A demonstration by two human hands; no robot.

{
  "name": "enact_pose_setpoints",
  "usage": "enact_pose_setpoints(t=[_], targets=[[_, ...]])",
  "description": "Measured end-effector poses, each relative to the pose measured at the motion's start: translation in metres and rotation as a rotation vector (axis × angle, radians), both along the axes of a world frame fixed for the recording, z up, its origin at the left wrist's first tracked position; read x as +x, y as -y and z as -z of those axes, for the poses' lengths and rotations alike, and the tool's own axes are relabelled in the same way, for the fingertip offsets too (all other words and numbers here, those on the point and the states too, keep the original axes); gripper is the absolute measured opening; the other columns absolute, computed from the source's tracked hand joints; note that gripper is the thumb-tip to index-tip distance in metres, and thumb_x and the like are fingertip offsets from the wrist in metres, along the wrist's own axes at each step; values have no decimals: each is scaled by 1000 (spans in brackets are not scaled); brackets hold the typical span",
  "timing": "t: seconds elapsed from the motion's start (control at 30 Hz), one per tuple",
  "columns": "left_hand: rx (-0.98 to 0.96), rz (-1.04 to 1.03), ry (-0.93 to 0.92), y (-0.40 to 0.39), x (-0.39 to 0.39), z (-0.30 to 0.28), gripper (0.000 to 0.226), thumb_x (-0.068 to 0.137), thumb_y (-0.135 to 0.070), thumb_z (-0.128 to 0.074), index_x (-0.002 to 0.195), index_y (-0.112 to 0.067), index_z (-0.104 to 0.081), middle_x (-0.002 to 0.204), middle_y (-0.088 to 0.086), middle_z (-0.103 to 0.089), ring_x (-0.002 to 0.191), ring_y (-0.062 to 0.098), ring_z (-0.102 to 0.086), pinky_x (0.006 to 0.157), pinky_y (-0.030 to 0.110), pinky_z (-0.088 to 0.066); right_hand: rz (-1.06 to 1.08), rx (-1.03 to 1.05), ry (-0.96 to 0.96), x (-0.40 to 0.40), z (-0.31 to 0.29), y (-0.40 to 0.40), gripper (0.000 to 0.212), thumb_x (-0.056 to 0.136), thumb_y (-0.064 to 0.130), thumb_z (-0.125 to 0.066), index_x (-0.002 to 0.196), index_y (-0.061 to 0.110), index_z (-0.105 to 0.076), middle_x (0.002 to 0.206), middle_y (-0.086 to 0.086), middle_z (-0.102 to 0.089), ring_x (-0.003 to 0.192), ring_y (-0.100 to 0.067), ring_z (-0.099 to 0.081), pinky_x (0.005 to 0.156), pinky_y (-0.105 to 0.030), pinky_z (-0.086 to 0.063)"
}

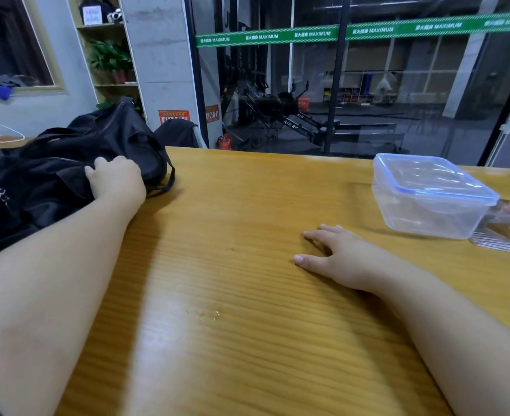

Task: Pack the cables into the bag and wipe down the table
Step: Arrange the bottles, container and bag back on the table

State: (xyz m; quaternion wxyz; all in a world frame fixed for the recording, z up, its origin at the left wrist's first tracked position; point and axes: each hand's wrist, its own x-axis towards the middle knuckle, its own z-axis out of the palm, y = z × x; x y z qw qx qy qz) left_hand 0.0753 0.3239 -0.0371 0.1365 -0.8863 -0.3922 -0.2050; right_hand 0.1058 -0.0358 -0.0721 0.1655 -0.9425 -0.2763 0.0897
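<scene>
Head view: left hand (pixel 118 180) gripping black bag (pixel 67 169), right hand (pixel 334 253) flat, "MAXIMUM" banner (pixel 367 30).

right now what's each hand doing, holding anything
Left hand: grips the black bag.
Right hand: open, flat on the table, holding nothing.

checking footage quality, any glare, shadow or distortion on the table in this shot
Head view: a pale band of glare crosses the table between the arms; the left forearm throws a soft shadow beside it; wide-angle bending curves the far table edge; the box is sharp, the glass wall behind dim with reflections.
</scene>
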Motion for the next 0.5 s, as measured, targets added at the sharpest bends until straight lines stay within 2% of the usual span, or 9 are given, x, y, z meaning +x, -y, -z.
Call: enact_pose_setpoints(t=[0.1, 0.23, 0.33, 0.5], targets=[[-38, 98, 60, 0, -5, 3, 17, 89, -14, -51, 97, -12, -66, 100, 10, -55, 103, 37, -48, 106, 55, -26, 3, -1, 0, 1, 0, 0, 70, 83, 66, -48, 144, 38, -28, 158, 7, -13, 146, -15, -3, 115, -38, -12], [-81, 218, 129, 8, -12, 9, 22, 90, -9, -49, 78, -13, -67, 84, 7, -58, 89, 34, -51, 107, 54, -22, 12, 5, -7, 1, 1, 0, 71, 83, 66, -48, 145, 37, -29, 158, 8, -13, 146, -15, -3, 115, -38, -12], [-132, 328, 176, 17, -17, 9, 22, 91, -11, -49, 80, -12, -68, 83, 6, -63, 87, 34, -52, 107, 51, -21, 11, 5, 3, 2, 2, -1, 72, 83, 66, -48, 145, 36, -29, 158, 6, -13, 146, -16, -3, 115, -38, -10], [-222, 568, 201, 45, -18, 1, 15, 91, -17, -54, 88, -21, -68, 94, 0, -64, 97, 31, -56, 102, 54, -34, 12, 3, 16, 4, 4, -4, 72, 84, 66, -47, 146, 34, -29, 158, 4, -14, 146, -18, -5, 116, -38, -9]])
